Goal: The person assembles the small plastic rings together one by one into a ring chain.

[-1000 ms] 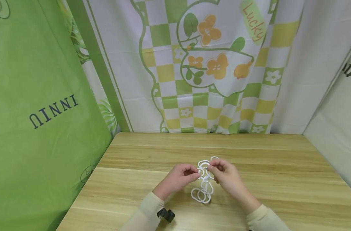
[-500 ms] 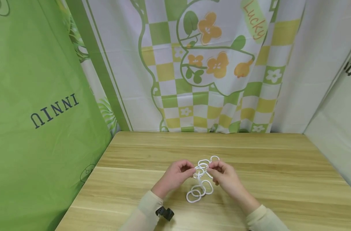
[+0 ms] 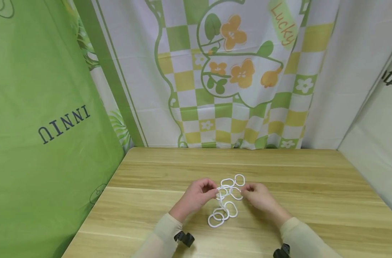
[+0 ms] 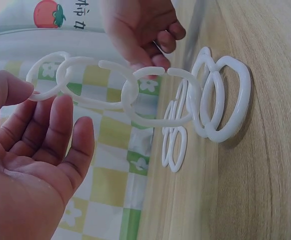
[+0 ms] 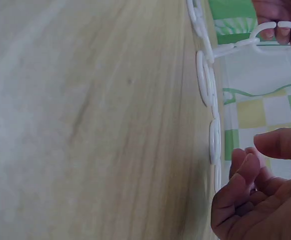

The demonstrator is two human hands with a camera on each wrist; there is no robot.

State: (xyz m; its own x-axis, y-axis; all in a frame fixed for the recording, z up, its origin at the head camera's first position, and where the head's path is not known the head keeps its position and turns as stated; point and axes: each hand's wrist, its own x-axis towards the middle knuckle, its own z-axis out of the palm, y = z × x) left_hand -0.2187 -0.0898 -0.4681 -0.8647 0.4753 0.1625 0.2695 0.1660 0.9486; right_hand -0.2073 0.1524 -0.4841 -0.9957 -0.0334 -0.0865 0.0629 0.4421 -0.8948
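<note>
My left hand (image 3: 196,195) pinches the end link of a white plastic link chain (image 4: 100,102) between thumb and fingers. From that pinch the chain stretches above the table and runs down to more links lying on the wood. Small gaps show in some oval links (image 4: 158,121). My right hand (image 3: 261,197) is beside the right-hand links (image 3: 236,193), fingers loosely bent. In the right wrist view, nothing shows between the thumb and fingers of my right hand (image 5: 265,195). Several linked rings (image 3: 216,220) lie nearer to me.
The chain lies on a wooden table (image 3: 150,172). A patterned curtain (image 3: 224,118) hangs behind its far edge, a green cloth (image 3: 54,179) at the left and a pale cloth (image 3: 376,143) at the right. Black wrist cameras (image 3: 184,239) sit on both sleeves.
My right hand has let go of the links and drawn off to the right. My left hand has shifted slightly left with its link, and the nearer links have spread out leftward.
</note>
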